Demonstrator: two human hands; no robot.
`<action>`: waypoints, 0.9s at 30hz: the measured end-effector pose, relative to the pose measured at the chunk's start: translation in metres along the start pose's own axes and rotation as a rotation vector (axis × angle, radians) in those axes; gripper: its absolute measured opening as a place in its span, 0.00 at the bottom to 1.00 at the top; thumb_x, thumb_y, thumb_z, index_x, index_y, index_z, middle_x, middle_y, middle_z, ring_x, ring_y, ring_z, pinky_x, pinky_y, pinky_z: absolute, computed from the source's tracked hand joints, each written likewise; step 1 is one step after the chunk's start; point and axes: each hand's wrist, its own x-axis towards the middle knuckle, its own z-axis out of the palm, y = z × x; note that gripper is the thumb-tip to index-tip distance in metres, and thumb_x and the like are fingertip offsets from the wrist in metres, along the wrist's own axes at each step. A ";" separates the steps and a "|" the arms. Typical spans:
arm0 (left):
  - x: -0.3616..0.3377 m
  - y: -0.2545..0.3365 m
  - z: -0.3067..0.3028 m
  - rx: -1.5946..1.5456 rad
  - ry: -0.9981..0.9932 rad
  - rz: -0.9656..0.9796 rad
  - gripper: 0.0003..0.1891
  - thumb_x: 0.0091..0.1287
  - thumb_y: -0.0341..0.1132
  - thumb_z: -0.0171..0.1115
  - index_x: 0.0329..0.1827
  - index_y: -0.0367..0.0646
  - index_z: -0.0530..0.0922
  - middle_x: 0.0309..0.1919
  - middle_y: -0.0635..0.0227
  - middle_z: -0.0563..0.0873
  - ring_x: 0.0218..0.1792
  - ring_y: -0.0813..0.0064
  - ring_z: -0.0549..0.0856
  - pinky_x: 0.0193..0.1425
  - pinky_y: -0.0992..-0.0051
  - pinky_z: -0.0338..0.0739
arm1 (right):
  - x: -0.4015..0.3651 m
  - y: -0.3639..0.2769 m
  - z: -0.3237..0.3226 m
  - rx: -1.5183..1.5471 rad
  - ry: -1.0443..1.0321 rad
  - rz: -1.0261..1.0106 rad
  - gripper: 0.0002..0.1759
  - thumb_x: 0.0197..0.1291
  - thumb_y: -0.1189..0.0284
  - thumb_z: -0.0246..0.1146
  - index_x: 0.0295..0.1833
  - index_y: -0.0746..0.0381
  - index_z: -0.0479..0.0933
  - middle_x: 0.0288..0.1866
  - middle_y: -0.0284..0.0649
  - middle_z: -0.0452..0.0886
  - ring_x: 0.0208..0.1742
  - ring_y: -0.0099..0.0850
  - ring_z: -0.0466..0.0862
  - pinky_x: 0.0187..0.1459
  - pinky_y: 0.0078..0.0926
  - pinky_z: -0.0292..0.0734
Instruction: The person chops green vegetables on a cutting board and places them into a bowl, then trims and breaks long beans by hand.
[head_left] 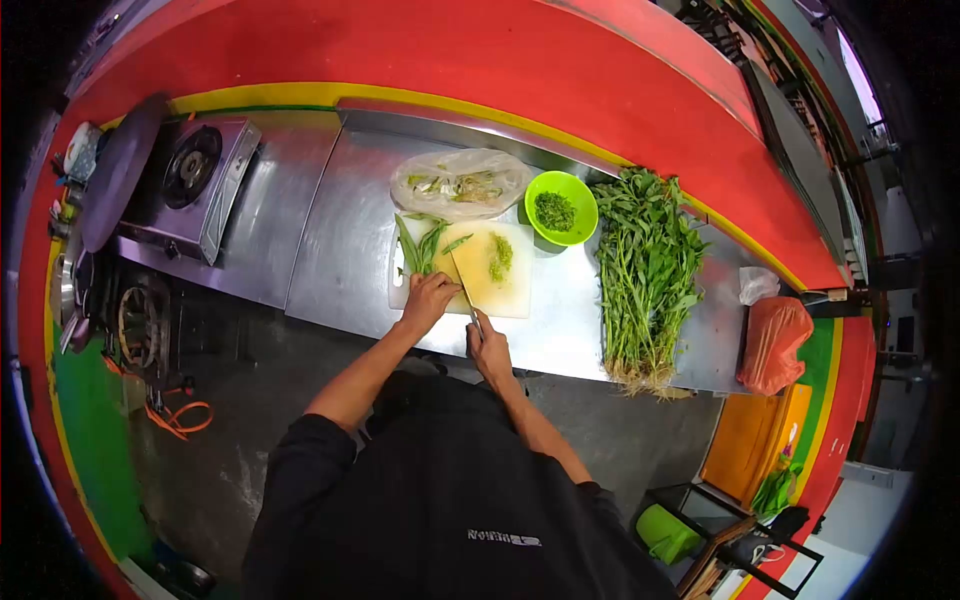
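My right hand (490, 348) grips the handle of a kitchen knife (462, 275), its blade pointing away from me over the white cutting board (515, 295). Just left of the blade, my left hand (432, 300) is closed on the lower end of some leafy greens (425, 245), whose long leaves fan out beyond the fingers. The exact spot where fingers and stems meet is partly hidden. Right of the knife lies a small heap of finely chopped greens (500, 258). A bright green bowl (583, 200) with more chopped greens stands beyond the board's right corner.
A clear plastic bag (460, 165) with plant scraps lies behind the board. Right of it is a big rooted bunch of greens (645, 275). A red plastic bag (775, 345) sits at the counter's right end, a gas stove (195, 180) at the left. A red wall (420, 50) runs behind.
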 end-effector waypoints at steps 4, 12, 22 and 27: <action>-0.002 -0.002 0.002 -0.003 0.029 -0.015 0.05 0.68 0.34 0.68 0.43 0.48 0.88 0.38 0.71 0.86 0.46 0.68 0.84 0.55 0.60 0.64 | 0.000 -0.005 0.001 0.023 -0.008 0.028 0.22 0.76 0.66 0.59 0.71 0.58 0.74 0.24 0.56 0.81 0.25 0.49 0.85 0.30 0.45 0.76; -0.005 -0.009 0.011 0.016 0.057 -0.007 0.04 0.67 0.35 0.69 0.42 0.50 0.88 0.37 0.73 0.83 0.46 0.70 0.83 0.55 0.60 0.65 | -0.007 0.008 0.004 -0.001 -0.015 -0.035 0.22 0.77 0.66 0.59 0.70 0.61 0.74 0.21 0.52 0.80 0.20 0.43 0.82 0.27 0.41 0.73; -0.008 -0.008 0.009 0.019 0.047 0.016 0.05 0.70 0.35 0.65 0.44 0.49 0.88 0.39 0.73 0.84 0.49 0.69 0.83 0.57 0.62 0.64 | -0.004 -0.016 -0.006 0.087 -0.025 0.034 0.20 0.77 0.67 0.58 0.70 0.58 0.74 0.21 0.49 0.79 0.20 0.36 0.80 0.26 0.37 0.73; -0.005 -0.009 0.010 -0.009 0.026 -0.023 0.06 0.69 0.34 0.66 0.45 0.50 0.89 0.39 0.73 0.85 0.48 0.70 0.84 0.57 0.61 0.66 | -0.009 -0.009 -0.004 0.035 -0.026 0.000 0.20 0.77 0.67 0.59 0.70 0.58 0.75 0.21 0.48 0.78 0.19 0.36 0.78 0.26 0.37 0.72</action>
